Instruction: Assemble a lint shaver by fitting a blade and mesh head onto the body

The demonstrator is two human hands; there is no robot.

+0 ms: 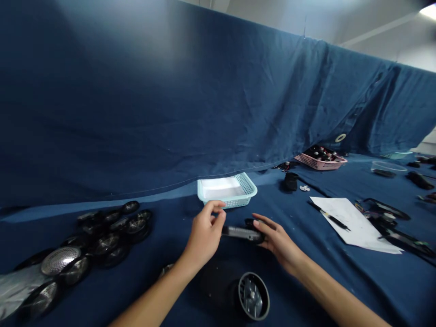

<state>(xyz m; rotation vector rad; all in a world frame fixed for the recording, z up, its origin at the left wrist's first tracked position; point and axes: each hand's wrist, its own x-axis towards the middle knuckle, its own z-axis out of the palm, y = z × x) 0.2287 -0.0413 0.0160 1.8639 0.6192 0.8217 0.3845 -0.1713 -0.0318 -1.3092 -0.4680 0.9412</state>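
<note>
1. Right hand has a firm grip on the black part, over the blue cloth, between both hands!
2. Left hand, fingers curled, hovers by the part's other end; can't tell whether it's pinching anything.
3. Beyond sits a pale basket; nearer, a black cup.

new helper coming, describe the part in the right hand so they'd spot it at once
On the blue cloth, find the pale blue basket with something white inside. Nearer than it, slightly to the right, is the right hand. The dark, longish part it grips is the one: unlike the dark round pieces at the left, it is narrow and held.
</note>
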